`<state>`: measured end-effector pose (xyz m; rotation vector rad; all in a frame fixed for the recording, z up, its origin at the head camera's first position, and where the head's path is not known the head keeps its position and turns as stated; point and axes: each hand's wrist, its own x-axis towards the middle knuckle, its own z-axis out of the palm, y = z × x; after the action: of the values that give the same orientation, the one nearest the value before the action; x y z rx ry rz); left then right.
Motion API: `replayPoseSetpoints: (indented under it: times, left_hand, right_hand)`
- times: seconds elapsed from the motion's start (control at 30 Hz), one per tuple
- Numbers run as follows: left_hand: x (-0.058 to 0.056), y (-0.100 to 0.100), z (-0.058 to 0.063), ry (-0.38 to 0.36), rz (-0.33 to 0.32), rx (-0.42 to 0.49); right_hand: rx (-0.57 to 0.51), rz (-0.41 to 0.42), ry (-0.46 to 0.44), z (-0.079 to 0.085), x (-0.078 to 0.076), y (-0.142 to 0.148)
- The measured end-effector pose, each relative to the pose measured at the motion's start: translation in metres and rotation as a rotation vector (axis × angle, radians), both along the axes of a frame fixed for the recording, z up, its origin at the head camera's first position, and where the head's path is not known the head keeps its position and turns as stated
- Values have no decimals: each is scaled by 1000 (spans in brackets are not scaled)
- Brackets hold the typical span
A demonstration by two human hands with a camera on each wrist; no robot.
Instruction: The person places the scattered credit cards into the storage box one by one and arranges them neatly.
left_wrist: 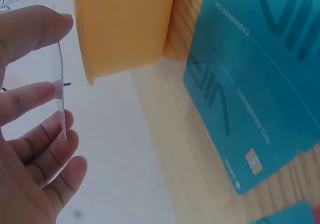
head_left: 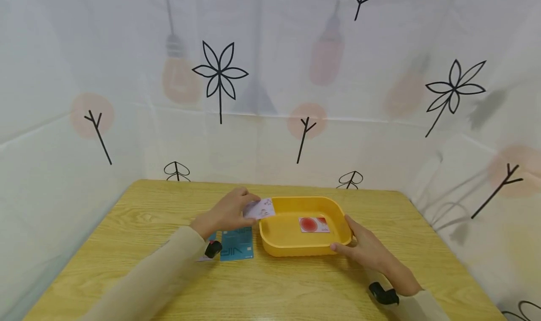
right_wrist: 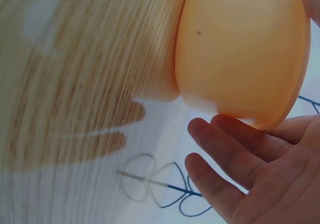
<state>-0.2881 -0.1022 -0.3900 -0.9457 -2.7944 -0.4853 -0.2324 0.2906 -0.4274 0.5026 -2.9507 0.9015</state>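
Observation:
My left hand (head_left: 228,212) pinches a pale card with pink blossoms (head_left: 261,209) between thumb and fingers, just over the left rim of a yellow plastic tray (head_left: 291,251). In the left wrist view that card (left_wrist: 62,104) appears edge-on. Inside the tray lies a white card with red circles (head_left: 313,225). At the tray's right end, my right hand (head_left: 372,253) holds the front corner, thumb at the front and fingers along the outer side. The right wrist view shows fingertips (right_wrist: 225,121) against the tray's outer wall (right_wrist: 240,49).
Blue VIP cards (head_left: 236,244) lie on the wooden table (head_left: 270,288) left of the tray, partly under my left forearm. Another card there is mostly hidden by the sleeve. A printed white cloth (head_left: 262,147) hangs behind the table.

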Motion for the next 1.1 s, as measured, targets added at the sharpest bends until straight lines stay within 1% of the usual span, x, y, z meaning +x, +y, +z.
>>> replayPoseSetpoints:
  times: [0.13,0.27,0.47,0.73,0.8,1.0,1.1]
  left_hand:
    - [-1,6,0,-16,-11,10]
    - [-1,11,1,-10,-25,18]
    - [-1,20,3,-17,-33,24]
    - [-5,32,3,0,-46,12]
    - [-6,35,3,-11,-49,15]
    - [-8,44,4,-79,-48,45]
    - [-11,50,3,-89,-56,43]
  right_hand:
    - [-6,4,0,0,0,0]
    - [-8,4,8,1,0,-1]
    - [-9,-3,-17,1,-1,-1]
    - [-10,-4,-1,-1,-1,0]
    - [-9,-4,-2,-1,-1,0]
    - [-9,-6,3,-1,-2,0]
    - [-8,-4,11,-2,-2,0]
